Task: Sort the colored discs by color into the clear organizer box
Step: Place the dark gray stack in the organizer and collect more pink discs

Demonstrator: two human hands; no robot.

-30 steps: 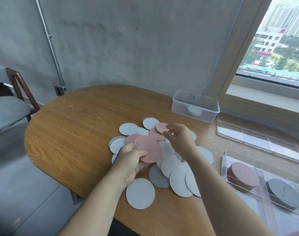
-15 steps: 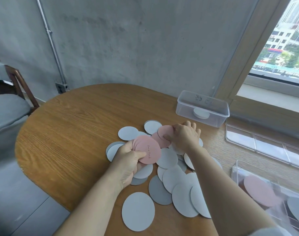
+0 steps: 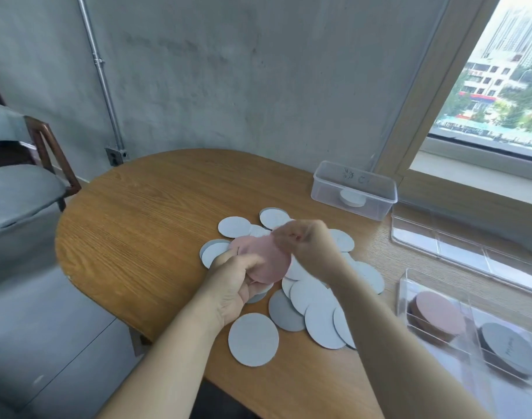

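Gripping pink discs (image 3: 266,261), left hand (image 3: 233,285)

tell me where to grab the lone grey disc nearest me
Take the grey disc by its near-left rim, coming from the table edge side. It lies flat and thin, apart from the pile, so slide it past the edge and pinch the overhang; the far-right side is crowded.

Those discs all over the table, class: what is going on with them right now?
A person is sorting discs by colour. The left hand holds a stack of pink discs, and the right hand, blurred, is at the stack's top edge. Many grey discs lie loose on the wooden table. The clear organizer box at right already holds a pink stack and a dark grey stack in separate compartments.
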